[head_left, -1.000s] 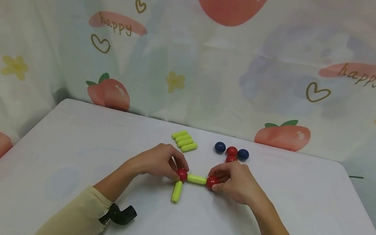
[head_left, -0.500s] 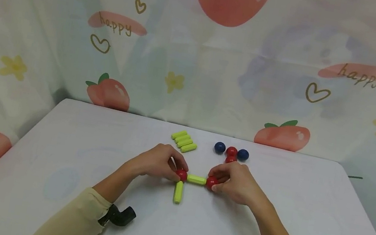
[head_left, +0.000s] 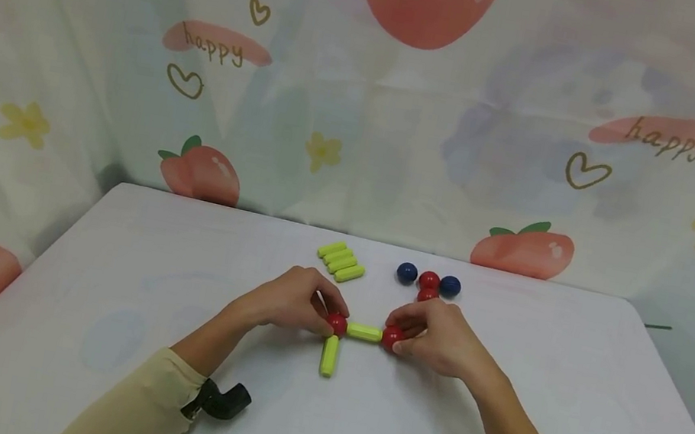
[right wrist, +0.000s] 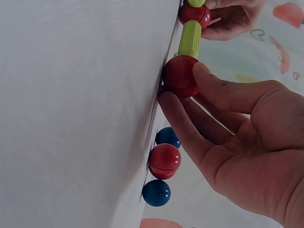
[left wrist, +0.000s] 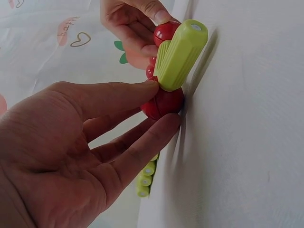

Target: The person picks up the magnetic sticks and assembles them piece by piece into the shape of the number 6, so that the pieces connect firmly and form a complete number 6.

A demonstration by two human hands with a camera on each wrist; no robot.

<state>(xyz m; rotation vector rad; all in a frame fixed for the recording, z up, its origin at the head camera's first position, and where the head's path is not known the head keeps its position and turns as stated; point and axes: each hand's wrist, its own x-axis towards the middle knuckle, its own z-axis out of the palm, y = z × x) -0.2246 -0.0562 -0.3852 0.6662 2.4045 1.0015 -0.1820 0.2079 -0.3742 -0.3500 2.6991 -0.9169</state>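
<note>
My left hand [head_left: 296,299] pinches a red ball [head_left: 337,325] between thumb and fingers, low over the white table. A red ball [head_left: 390,338] to its right is pinched by my right hand [head_left: 441,338]. Between the two balls lies a ribbed yellow-green rod [head_left: 364,332], its ends touching both. From the left ball a second yellow-green rod [head_left: 329,357] points toward me; its free end shows a small pale disc in the left wrist view. The right wrist view has the thumb [right wrist: 209,78] on one side of the right ball and the fingers underneath.
Several yellow-green rods [head_left: 341,261] lie side by side farther back. Right of them, a blue ball [head_left: 406,273], red balls [head_left: 429,281] and another blue ball [head_left: 450,286] sit grouped behind my right hand. A printed cloth [head_left: 403,141] hangs beyond the white table [head_left: 161,324].
The rod pointing toward me has swung slightly to the right and now stands straighter. Both hands keep hold of their red balls with almost no movement.
</note>
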